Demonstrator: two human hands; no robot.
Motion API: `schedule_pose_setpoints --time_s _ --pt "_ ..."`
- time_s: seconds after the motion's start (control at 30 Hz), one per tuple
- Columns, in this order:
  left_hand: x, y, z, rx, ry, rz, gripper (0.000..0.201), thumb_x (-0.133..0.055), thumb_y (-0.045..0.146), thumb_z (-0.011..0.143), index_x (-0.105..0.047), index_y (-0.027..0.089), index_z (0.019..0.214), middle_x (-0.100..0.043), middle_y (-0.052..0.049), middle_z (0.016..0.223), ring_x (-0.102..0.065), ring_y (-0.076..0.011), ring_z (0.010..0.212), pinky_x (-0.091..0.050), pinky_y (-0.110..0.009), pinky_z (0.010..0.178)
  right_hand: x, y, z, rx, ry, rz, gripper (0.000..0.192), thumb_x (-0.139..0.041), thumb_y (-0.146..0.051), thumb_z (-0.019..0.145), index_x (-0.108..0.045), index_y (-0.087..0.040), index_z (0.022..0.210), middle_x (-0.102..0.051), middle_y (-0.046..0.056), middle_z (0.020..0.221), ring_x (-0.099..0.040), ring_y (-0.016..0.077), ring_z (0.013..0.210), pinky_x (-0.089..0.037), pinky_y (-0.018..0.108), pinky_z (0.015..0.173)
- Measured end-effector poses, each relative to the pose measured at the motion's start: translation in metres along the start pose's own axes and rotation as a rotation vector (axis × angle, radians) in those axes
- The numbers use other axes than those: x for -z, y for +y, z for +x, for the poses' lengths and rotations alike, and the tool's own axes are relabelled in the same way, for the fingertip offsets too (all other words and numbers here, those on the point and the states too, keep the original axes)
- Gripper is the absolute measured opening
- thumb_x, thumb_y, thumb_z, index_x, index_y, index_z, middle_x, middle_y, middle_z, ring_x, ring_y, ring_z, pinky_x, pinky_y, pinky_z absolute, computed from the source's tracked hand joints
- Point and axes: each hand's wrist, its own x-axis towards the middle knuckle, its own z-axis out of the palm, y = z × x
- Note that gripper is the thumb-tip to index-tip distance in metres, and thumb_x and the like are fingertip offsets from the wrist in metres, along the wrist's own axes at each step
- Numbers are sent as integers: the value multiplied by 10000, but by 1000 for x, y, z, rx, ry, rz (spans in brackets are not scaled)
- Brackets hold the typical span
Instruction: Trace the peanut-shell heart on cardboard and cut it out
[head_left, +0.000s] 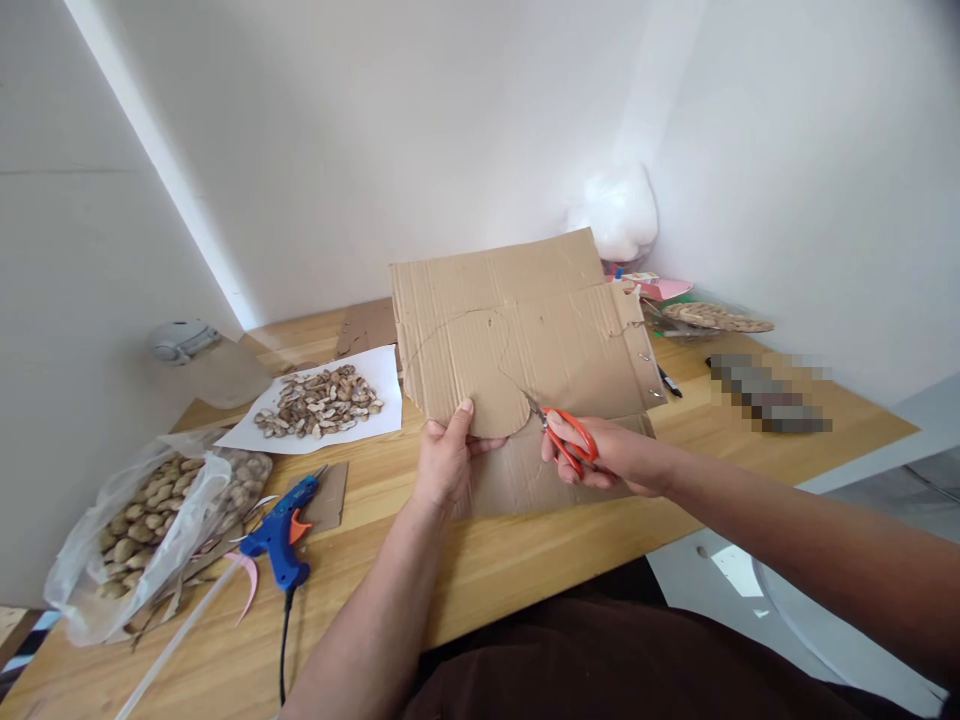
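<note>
A large sheet of brown cardboard (pixel 450 340) is held up over the table, with a curved outline drawn on it. My left hand (pixel 451 452) pinches its lower edge beside a rounded, cut part, thumb on top and fingers beneath. In my right hand (pixel 592 455) are red-handled scissors (pixel 576 430), my fingers wrapped through the handles. Their blades meet the cardboard along the drawn line, just right of the rounded part. How far apart the blades stand is hard to make out.
Left on the wooden table (pixel 375 560) are a blue glue gun (pixel 281 535), a plastic bag of peanuts (pixel 154 510) and white paper (pixel 386 385) bearing peanut shells (pixel 322 400). At right lie a black marker (pixel 670 383), a blurred dark object (pixel 772 395) and a white bag (pixel 619 210) behind.
</note>
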Motion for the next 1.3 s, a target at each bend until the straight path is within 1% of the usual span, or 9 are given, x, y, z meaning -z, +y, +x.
schedule_pose_setpoints --time_s 0.17,0.27,0.43,0.57,0.77,0.93,1.03,1.2,1.3 --pt "0 2 -1 37 -19 19 440 -766 400 753 -673 144 1098 -749 -109 1013 -729 -233 799 -645 -344 584 7 -13 -1 57 8 -44 634 -333 -761 903 -550 -167 846 -546 -14 601 -290 46 390 -209 222 418" --pt "0 2 0 43 -38 21 466 -772 402 749 -668 143 1121 -746 -110 1027 -730 -229 795 -650 -342 582 10 -19 -2 94 -5 -103 607 -378 -745 901 -551 -170 811 -551 -18 588 -280 46 388 -218 238 436" --pt "0 3 0 33 -44 4 538 -770 390 756 -625 167 1224 -729 -103 1095 -731 -216 796 -654 -332 582 13 -24 1 74 19 -174 611 -444 -765 857 -554 -168 786 -517 -25 555 -293 59 422 -220 248 460" --pt "1 4 -1 22 -44 12 527 -767 387 762 -622 159 1214 -717 -113 1118 -727 -227 818 -655 -344 568 17 -24 2 58 -13 -211 606 -502 -767 825 -560 -165 792 -494 -32 545 -309 69 456 -203 248 474" --pt "0 1 -2 47 -44 -5 501 -774 374 757 -628 155 1184 -726 -102 1077 -726 -219 791 -659 -354 594 17 -24 6 78 5 -163 587 -563 -754 793 -540 -170 728 -484 -35 535 -349 83 494 -245 263 520" --pt "0 2 -1 43 -38 -29 485 -772 340 764 -625 157 1188 -718 -93 1093 -721 -200 789 -659 -341 604 16 -24 10 112 -8 -117 540 -596 -710 789 -516 -184 699 -451 -59 537 -300 73 488 -207 268 527" --pt "-1 3 -2 38 -40 -29 504 -768 331 771 -609 157 1216 -715 -102 1109 -723 -204 808 -658 -334 609 17 -21 11 126 -11 -115 478 -640 -637 780 -498 -189 689 -445 -62 557 -317 73 497 -205 267 532" --pt "-3 4 -2 54 -22 -33 516 -774 330 761 -606 151 1215 -726 -99 1064 -725 -208 775 -660 -347 599 19 -9 16 181 -1 -70 428 -612 -576 837 -484 -193 694 -392 -76 550 -309 74 498 -201 264 527" --pt "-3 4 -1 67 -19 -37 494 -779 330 753 -620 144 1182 -731 -99 1043 -725 -217 771 -662 -361 584 18 -5 18 190 -5 -45 447 -595 -593 858 -485 -191 698 -409 -76 542 -294 69 486 -200 267 522"
